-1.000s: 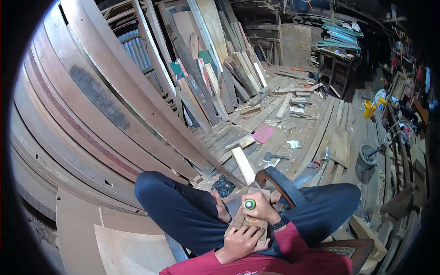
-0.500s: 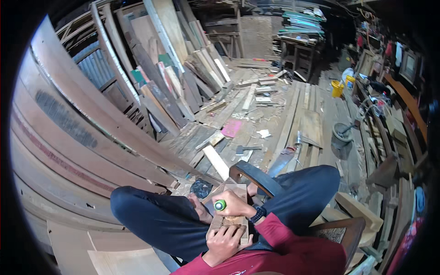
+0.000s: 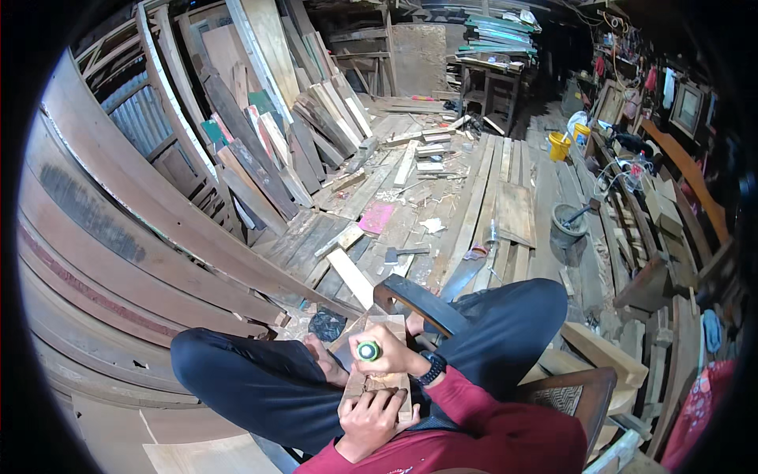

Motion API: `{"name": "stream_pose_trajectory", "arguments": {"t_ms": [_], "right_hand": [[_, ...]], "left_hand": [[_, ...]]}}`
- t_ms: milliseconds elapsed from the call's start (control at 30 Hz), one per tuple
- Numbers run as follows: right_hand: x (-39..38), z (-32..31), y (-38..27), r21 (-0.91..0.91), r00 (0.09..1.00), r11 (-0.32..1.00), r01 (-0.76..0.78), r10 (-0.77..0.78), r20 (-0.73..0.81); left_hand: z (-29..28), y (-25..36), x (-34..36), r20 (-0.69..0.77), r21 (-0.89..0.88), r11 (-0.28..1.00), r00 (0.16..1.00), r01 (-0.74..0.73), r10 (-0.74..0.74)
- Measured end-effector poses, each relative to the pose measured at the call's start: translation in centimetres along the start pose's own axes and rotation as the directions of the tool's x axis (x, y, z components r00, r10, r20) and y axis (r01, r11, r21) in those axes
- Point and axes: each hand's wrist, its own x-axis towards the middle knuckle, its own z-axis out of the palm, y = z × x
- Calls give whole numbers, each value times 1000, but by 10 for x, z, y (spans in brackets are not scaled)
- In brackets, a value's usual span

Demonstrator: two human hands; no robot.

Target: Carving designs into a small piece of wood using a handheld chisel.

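Note:
I sit cross-legged with a wooden block between my legs. My right hand, a watch on its wrist, is closed round a green tool handle, held upright over the block; the tool's working end is hidden. Below it, my left hand grips the nearer part of the block, fingers curled over the top beside a rough, pale patch of wood. A dark, curved wooden armrest lies just beyond the block.
An axe and saw lie on the plank floor ahead among offcuts. Boards lean along the left; more stand at the back. At right are a bucket, yellow pails and piled timber.
My view has turned rightward, so the room, my legs and hands appear further left in the picture. Both hands keep their grips on the tool and block.

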Motion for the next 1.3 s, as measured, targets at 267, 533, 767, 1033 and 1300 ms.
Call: {"name": "stream_pose_trajectory", "arguments": {"t_ms": [267,533,767,1033,1300], "right_hand": [[-7,5,-6,-54,999,998,33,-33,-11],[-9,-4,-9,79,999,995,53,-53,-3],[-2,0,-6,-124,995,992,-34,46,89],[1,-4,-5,-45,990,995,-92,96,106],[-3,-7,8,-69,989,993,-97,104,109]], "left_hand": [[0,1,-2,1,-6,1000,1000,-4,4],[-6,4,2,-9,-30,999,1000,-19,19],[1,-2,-8,26,-71,996,998,58,-56],[3,-4,-12,6,-70,997,999,36,-35],[11,-1,-17,-20,-118,992,998,49,-51]]}}
